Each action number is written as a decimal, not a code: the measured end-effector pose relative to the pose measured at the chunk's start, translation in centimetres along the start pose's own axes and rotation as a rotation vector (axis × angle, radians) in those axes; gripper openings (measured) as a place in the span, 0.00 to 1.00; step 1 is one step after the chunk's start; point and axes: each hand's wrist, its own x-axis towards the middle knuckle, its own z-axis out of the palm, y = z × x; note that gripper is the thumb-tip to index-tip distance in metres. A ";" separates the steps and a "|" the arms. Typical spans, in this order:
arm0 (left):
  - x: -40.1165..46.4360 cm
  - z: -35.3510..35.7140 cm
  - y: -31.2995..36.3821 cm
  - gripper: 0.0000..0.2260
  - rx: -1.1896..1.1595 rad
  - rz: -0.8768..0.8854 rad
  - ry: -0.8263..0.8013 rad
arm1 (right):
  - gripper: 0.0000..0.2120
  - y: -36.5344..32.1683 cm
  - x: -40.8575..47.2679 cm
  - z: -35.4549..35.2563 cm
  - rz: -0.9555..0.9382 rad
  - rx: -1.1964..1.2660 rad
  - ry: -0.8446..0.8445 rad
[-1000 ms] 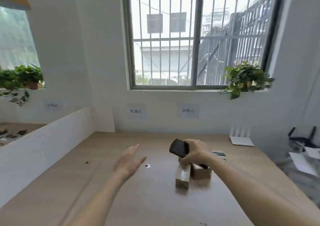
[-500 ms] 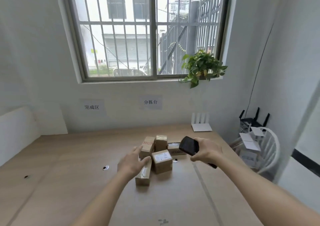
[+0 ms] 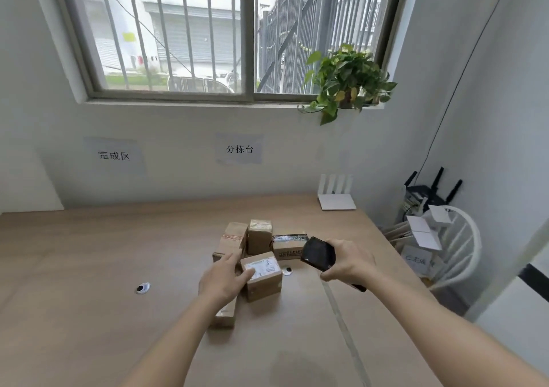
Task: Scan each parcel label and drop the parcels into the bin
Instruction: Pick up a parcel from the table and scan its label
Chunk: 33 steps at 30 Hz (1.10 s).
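We judge the labelled cardboard parcel (image 3: 261, 275) light and stiff, best gripped by its side walls; left hand (image 3: 225, 279) spread touching it, right hand (image 3: 347, 263) clasps black scanner (image 3: 318, 253).

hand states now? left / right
Left hand: open, fingers reaching onto the labelled parcel, not gripping it.
Right hand: closed around the black scanner.
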 end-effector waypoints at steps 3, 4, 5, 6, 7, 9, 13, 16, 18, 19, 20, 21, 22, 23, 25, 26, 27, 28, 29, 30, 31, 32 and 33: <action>4.4 1.2 -1.4 0.31 0.002 -0.006 -0.013 | 0.27 -0.7 4.8 1.2 -0.002 -0.004 -0.015; 5.8 1.6 -1.8 0.31 0.000 -0.009 -0.021 | 0.27 -1.0 6.2 1.6 -0.007 -0.001 -0.017; 7.0 1.9 -2.2 0.31 0.001 -0.015 -0.033 | 0.28 -1.2 7.5 2.0 -0.013 0.003 -0.021; 8.2 2.3 -2.5 0.31 0.001 -0.017 -0.042 | 0.30 -1.5 8.6 2.4 -0.025 0.006 -0.025; 8.8 2.4 -2.6 0.31 0.000 -0.024 -0.046 | 0.30 -1.7 9.3 2.7 -0.033 0.008 -0.030; 11.0 3.2 -3.0 0.31 0.007 -0.037 -0.054 | 0.28 -1.8 11.7 3.7 -0.024 0.013 -0.038; 14.1 4.8 -4.0 0.32 -0.008 -0.047 -0.092 | 0.29 -1.8 15.0 5.2 -0.018 0.009 -0.087; 15.9 6.8 -5.1 0.32 -0.040 -0.074 -0.140 | 0.33 -1.1 17.2 6.7 0.007 0.055 -0.112; 16.8 8.2 -5.6 0.32 -0.059 -0.094 -0.170 | 0.34 -0.5 18.5 7.8 0.025 0.070 -0.134; 17.2 9.0 -5.8 0.33 -0.070 -0.107 -0.184 | 0.34 -0.2 19.1 8.4 0.030 0.073 -0.150; 17.6 9.8 -6.0 0.33 -0.079 -0.121 -0.196 | 0.34 0.2 19.8 9.0 0.034 0.076 -0.171; 18.0 10.6 -6.1 0.33 -0.092 -0.137 -0.205 | 0.33 0.6 20.5 9.7 0.038 0.082 -0.195; 18.3 11.5 -6.3 0.33 -0.107 -0.148 -0.211 | 0.32 0.9 21.2 10.3 0.043 0.086 -0.219; 18.6 12.3 -6.5 0.34 -0.121 -0.158 -0.220 | 0.32 1.3 21.8 11.0 0.045 0.086 -0.241; 18.8 13.7 -6.6 0.32 -0.138 -0.181 -0.228 | 0.31 2.1 23.2 12.6 0.027 0.077 -0.283; 18.9 14.3 -6.8 0.31 -0.134 -0.196 -0.228 | 0.32 2.3 23.8 13.5 0.016 0.074 -0.306; 19.0 14.9 -7.0 0.30 -0.132 -0.214 -0.233 | 0.32 2.5 24.4 14.3 0.003 0.073 -0.326; 19.1 15.5 -7.2 0.30 -0.139 -0.227 -0.236 | 0.32 2.7 25.0 15.1 -0.008 0.072 -0.344; 19.3 16.1 -7.5 0.30 -0.148 -0.241 -0.241 | 0.32 2.9 25.5 15.9 -0.024 0.070 -0.359; 19.5 16.8 -7.8 0.30 -0.159 -0.254 -0.250 | 0.31 3.1 26.0 16.7 -0.039 0.069 -0.373; 19.6 17.4 -8.1 0.30 -0.165 -0.270 -0.260 | 0.31 3.2 26.5 17.4 -0.056 0.069 -0.383; 19.8 18.0 -8.4 0.30 -0.169 -0.285 -0.270 | 0.31 3.3 27.0 18.1 -0.066 0.071 -0.394; 19.9 18.6 -8.6 0.30 -0.174 -0.303 -0.282 | 0.31 3.4 27.4 18.8 -0.076 0.074 -0.406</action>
